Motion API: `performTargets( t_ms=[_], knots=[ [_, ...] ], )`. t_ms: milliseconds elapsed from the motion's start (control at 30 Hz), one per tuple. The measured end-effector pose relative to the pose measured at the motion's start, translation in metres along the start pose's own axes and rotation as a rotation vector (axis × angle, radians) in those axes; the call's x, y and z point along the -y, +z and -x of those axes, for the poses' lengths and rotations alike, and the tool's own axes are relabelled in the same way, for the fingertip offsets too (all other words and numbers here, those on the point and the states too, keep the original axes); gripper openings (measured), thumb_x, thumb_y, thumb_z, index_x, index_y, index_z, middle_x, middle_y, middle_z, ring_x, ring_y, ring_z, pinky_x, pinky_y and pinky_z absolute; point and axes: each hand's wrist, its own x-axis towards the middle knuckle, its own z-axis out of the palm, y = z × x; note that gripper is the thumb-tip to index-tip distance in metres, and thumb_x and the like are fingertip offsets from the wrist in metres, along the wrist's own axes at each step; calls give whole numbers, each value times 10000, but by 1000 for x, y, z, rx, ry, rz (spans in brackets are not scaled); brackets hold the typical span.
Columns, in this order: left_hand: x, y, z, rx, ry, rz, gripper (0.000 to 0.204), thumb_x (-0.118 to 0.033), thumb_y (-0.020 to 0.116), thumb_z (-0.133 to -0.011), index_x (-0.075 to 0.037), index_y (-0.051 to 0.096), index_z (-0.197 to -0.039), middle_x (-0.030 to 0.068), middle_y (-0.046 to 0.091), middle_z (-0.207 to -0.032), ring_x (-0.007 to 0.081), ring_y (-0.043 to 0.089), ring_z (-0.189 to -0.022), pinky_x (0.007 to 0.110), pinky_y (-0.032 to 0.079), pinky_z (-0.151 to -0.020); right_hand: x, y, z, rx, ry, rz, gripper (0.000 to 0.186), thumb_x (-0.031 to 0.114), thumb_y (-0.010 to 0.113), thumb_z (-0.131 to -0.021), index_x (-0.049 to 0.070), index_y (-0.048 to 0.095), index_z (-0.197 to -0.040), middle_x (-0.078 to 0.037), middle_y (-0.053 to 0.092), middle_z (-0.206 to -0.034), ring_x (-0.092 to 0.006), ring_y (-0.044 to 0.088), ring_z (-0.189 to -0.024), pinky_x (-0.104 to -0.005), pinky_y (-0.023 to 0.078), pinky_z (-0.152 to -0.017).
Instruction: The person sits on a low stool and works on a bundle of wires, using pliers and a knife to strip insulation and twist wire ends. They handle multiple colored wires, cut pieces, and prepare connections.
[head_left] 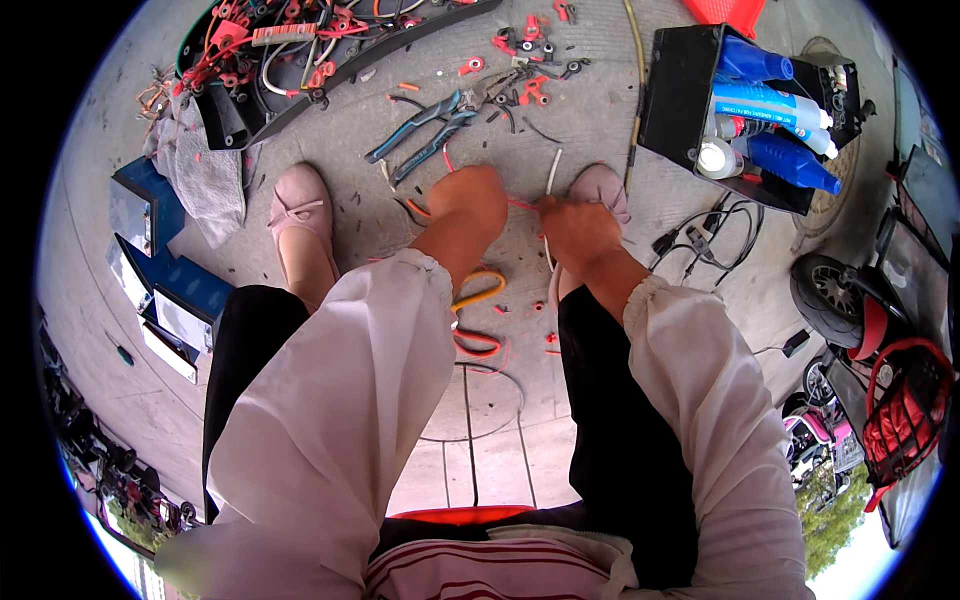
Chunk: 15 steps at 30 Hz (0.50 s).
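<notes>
My left hand (470, 203) is closed in a fist above the pavement, between my shoes. A red wire (522, 204) runs from it across a short gap to my right hand (580, 235), whose fingers are pinched on it. A white wire (554, 172) sticks up beside the right hand's fingers and shows again below them. Just beyond my left hand lie pliers with blue and black handles (418, 135). Under my wrists, a yellow cable loop (482, 290) and a red cable (478, 346) rest on the ground. My palms and most fingertips are hidden.
A black tray (345, 60) of red-and-black connectors and wires stands far left. A black box (685, 95) with blue bottles and tubes is far right. Black cables (715, 240), a grey cloth (207, 170), blue boxes (165, 275) and a wheel (828, 290) lie around.
</notes>
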Motion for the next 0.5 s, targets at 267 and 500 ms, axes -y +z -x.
performTargets(
  t_ms=[267, 500],
  knots=[
    [-13, 8, 25, -456, 497, -121, 160, -50, 623, -739, -74, 692, -881, 100, 628, -940, 290, 643, -923, 389, 526, -789, -32, 2, 4, -537, 243, -922, 196, 228, 647, -894, 49, 622, -971, -123, 670, -748, -205, 626, -604, -387, 511, -549],
    [-29, -28, 79, -692, 917, -307, 110, -129, 617, -718, -81, 652, -810, 51, 585, -859, 217, 597, -850, 346, 489, -778, -8, -104, 41, -255, 82, -1929, 225, 213, 659, -922, 16, 638, -1029, -12, 617, -706, -46, 453, -517, -228, 393, -460]
  ],
)
